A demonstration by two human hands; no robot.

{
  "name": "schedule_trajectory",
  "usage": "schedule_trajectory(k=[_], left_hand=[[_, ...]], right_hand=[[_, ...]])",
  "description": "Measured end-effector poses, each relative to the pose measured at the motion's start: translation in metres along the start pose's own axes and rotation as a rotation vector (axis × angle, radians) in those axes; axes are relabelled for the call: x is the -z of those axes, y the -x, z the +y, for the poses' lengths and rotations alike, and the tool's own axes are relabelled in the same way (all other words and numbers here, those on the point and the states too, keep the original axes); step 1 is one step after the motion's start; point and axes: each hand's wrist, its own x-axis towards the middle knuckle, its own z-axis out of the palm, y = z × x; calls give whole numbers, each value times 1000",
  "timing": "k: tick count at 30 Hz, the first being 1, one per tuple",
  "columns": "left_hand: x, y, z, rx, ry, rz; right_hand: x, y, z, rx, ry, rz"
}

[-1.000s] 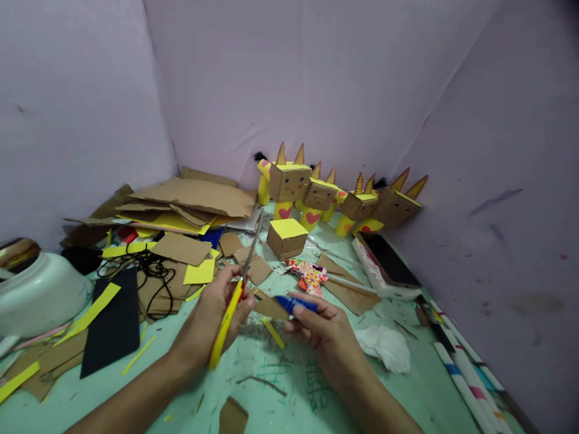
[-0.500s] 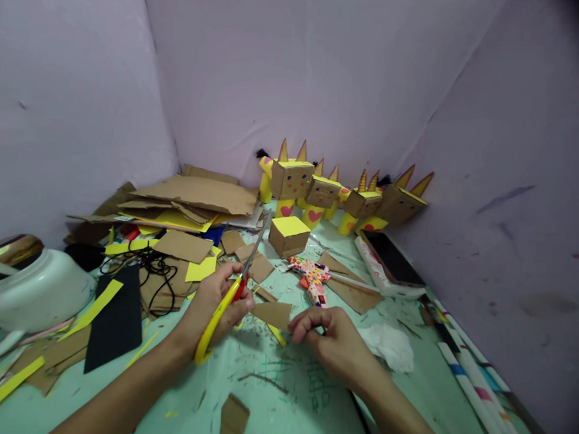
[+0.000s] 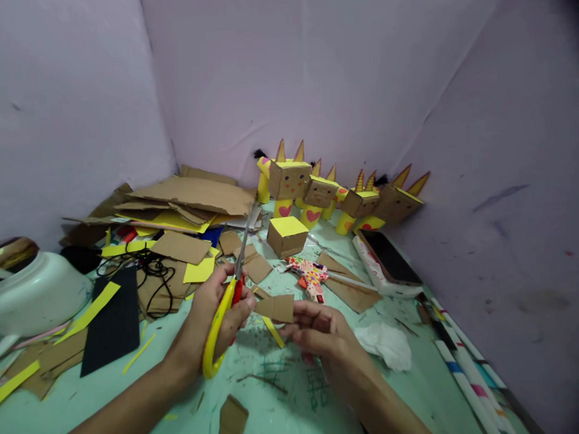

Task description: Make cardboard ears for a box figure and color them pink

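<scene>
Left hand (image 3: 217, 313): you grip the yellow scissors (image 3: 225, 312), blades pointing up and away.
Right hand (image 3: 318, 331): your fingers pinch the cardboard piece (image 3: 277, 307).
Cardboard piece: just right of the scissors, above the green counter (image 3: 288, 402).

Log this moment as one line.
left hand: grips yellow scissors | right hand: holds cardboard piece | surface: green table

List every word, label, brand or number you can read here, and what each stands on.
None can be read.
Green pen scribbles on the mint-green table top: too blurred to read.
Small brown cardboard piece, between the left hand and right hand: blank.
Yellow-handled scissors: no brand visible.
</scene>
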Motion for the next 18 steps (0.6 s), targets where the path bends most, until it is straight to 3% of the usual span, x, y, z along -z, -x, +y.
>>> schedule_trajectory(k=[8,14,18], left_hand=[[-11,7,9,70,-99,-88],[9,5,4,-110,-697,-191],[18,5,4,-215,-819,-289]], right_hand=[[-4,-7,13,-6,-208,256],[6,-12,-4,90,-453,453],[8,-14,-5,146,-501,492]])
